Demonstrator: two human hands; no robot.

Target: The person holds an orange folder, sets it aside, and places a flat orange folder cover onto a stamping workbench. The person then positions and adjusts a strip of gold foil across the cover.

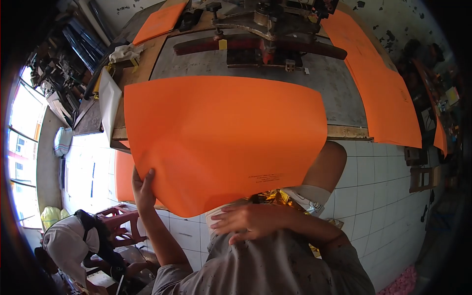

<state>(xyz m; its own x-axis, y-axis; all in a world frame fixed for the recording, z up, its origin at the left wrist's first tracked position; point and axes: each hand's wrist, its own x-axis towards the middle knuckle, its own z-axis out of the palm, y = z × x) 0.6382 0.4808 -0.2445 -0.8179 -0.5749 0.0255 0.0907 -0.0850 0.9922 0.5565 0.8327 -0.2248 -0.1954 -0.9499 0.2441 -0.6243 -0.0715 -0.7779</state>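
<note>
A large orange sheet (226,132) with a few lines of small dark print near its lower right spreads before me, bowed. Its far part reaches over the metal-topped table (329,93). At the sheet's lower left edge, my left hand (144,189) pinches it, with the thumb on top and the fingers behind. My right hand (241,221) lies across the front of my body below the sheet, fingers apart and pointing left, holding nothing. Crumpled gold foil (275,197) shows on my lap between that hand and the sheet.
A machine with a red metal bar (314,47) stands on the table's far side. Orange sheets (383,93) lie along the right, another orange sheet (160,22) at the far left. Lower left, a person (73,241) bends beside a dark red stool (123,221).
</note>
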